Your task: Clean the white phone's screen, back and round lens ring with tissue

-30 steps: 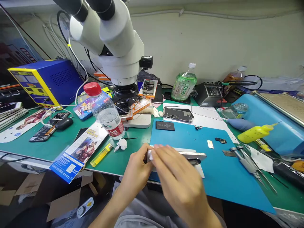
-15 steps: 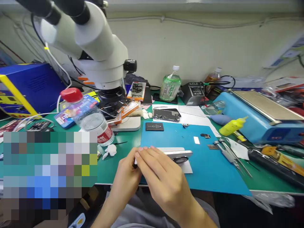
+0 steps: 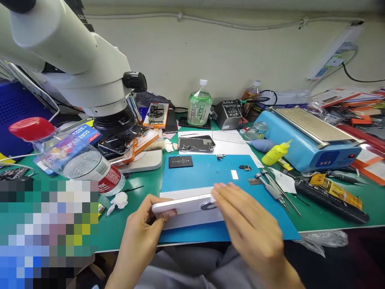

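Note:
My left hand point(image 3: 141, 235) grips the left end of a white phone body point(image 3: 183, 204), held edge-on just above a white sheet point(image 3: 186, 220) on the blue mat point(image 3: 210, 172). My right hand point(image 3: 251, 226) covers the phone's right end, fingertips resting on its top edge near the dark camera ring point(image 3: 207, 206). A black battery point(image 3: 180, 161) lies on the mat's far left corner. An opened phone frame point(image 3: 195, 144) sits beyond the mat on white paper.
A white microscope point(image 3: 72, 68) hangs over the left. A red-capped water bottle point(image 3: 75, 158) lies tilted beside it. Tweezers point(image 3: 275, 190), a yellow squeeze bottle point(image 3: 275, 152), a blue heating plate point(image 3: 309, 138) and a green bottle point(image 3: 198, 104) stand to the right and behind.
The view swung right. My right hand slid from the phone's left end to its right end, and my left hand now shows its thumb on the left end.

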